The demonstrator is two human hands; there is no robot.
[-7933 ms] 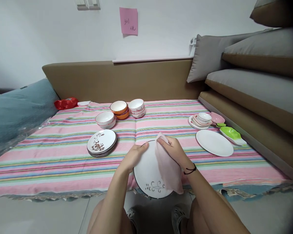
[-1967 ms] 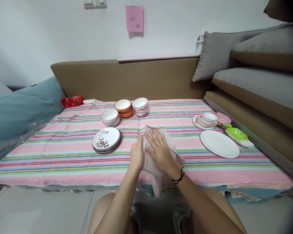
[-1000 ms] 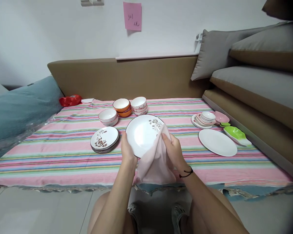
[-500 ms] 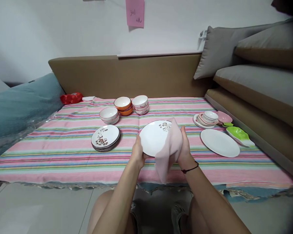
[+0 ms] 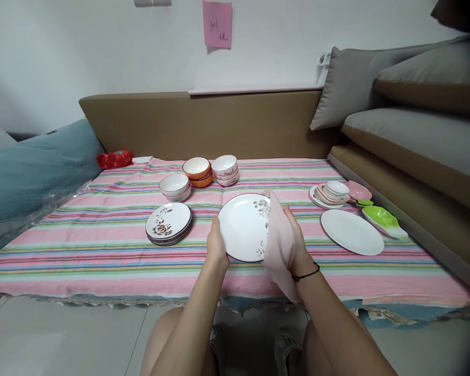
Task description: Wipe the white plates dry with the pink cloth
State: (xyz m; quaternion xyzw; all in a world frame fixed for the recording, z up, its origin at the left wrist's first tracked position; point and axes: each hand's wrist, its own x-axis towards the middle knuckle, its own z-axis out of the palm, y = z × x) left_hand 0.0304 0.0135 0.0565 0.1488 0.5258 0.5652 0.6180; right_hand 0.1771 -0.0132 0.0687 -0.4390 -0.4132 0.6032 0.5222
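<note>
A white plate [image 5: 241, 227] with a dark rim and a brown flower print is held up over the striped cloth. My left hand [image 5: 217, 244] grips its left edge, with the fingers hidden beneath. Around the right edge, my right hand [image 5: 296, 235] holds a pale pink cloth [image 5: 279, 245] that drapes over the plate's right side and hangs down at the front. Much of that hand is covered by the cloth. Left of the held plate rests a stack of similar plates [image 5: 169, 222] with the same flower print.
Stacked bowls stand behind: white ones [image 5: 175, 185], orange ones [image 5: 197, 169] and patterned ones [image 5: 225, 168]. To the right lie an oval white plate [image 5: 351, 232], a pile of small dishes [image 5: 332, 193] and a green dish [image 5: 382, 219]. Cushions [image 5: 419, 136] rise at the right edge.
The held plate has shifted slightly left and shows more of its printed face. The pink cloth has moved toward the plate's right rim, its loose end swinging right.
</note>
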